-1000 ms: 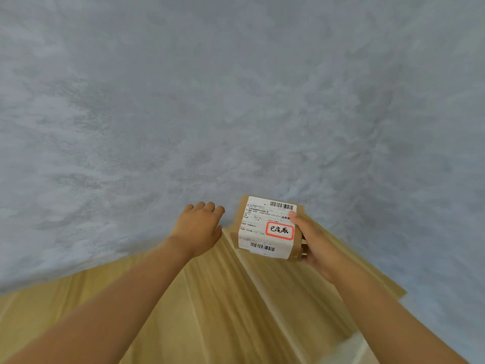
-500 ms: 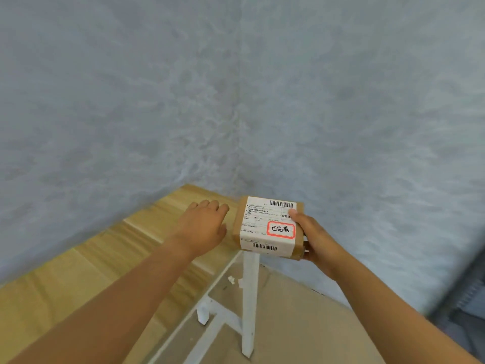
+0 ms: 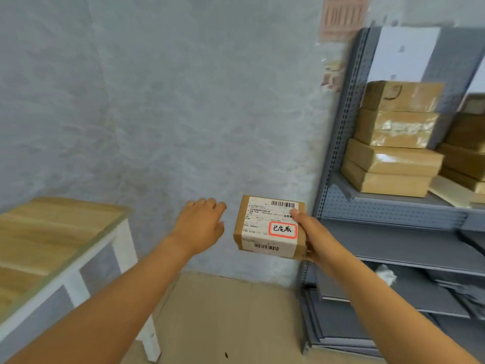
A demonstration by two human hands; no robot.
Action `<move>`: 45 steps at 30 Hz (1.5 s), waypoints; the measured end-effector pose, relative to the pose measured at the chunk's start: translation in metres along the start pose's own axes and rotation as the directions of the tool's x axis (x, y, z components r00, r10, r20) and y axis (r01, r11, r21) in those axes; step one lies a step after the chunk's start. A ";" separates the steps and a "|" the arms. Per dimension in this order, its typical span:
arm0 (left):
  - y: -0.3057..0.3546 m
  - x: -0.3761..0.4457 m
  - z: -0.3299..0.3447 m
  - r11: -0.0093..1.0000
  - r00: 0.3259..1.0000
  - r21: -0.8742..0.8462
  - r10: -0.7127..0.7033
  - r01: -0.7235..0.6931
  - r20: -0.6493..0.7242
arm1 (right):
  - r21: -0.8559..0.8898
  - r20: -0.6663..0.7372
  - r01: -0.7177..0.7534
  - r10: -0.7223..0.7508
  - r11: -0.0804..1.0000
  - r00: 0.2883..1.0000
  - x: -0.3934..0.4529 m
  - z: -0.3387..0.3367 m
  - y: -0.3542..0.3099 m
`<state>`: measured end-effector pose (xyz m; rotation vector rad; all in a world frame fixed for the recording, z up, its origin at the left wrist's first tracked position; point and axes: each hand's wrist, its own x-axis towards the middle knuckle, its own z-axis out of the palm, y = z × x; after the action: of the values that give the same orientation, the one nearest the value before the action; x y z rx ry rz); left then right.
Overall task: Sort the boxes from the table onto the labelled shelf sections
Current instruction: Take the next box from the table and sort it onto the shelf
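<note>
Head cam: we've got the box (image 3: 270, 227) held up mid-air at about 5 o'clock of centre, our right hand (image 3: 313, 233) gripping its right edge, thumb on the label. Left hand (image 3: 200, 227) floats loose-fingered at 9 o'clock of it. Shelf (image 3: 393, 206) at 3, table (image 3: 52, 232) at 8.

A pale grey, mottled wall (image 3: 183, 101) fills most of the view, with a blurred pinkish paper (image 3: 343, 15) stuck high on it. At the left stands a desk (image 3: 49, 232) with a light wooden top and white legs. The floor (image 3: 223, 311) is beige, and a grey metal shelf unit (image 3: 338, 153) with perforated uprights rises at the right against the wall.
</note>
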<state>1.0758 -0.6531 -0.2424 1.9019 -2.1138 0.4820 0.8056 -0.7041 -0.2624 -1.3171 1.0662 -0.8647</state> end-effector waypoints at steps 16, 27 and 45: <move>0.293 0.175 0.036 0.942 0.943 -0.080 0.317 -0.325 -0.104 | 0.085 -0.296 0.021 0.005 0.996 0.955 -0.045 -0.309 0.006; 0.434 0.317 0.052 0.914 0.918 -0.136 0.358 -0.382 -0.173 | 0.073 -0.379 0.065 -0.033 0.995 0.925 -0.006 -0.487 -0.028; 0.679 0.400 0.050 0.977 0.965 -0.038 0.201 -0.210 -0.172 | 0.115 -0.229 0.080 -0.052 0.990 0.972 0.002 -0.766 -0.035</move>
<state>0.3584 -0.9755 -0.1759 1.5610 -2.1980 0.5962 0.0832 -0.9518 -0.1880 -1.1756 1.1295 -1.1340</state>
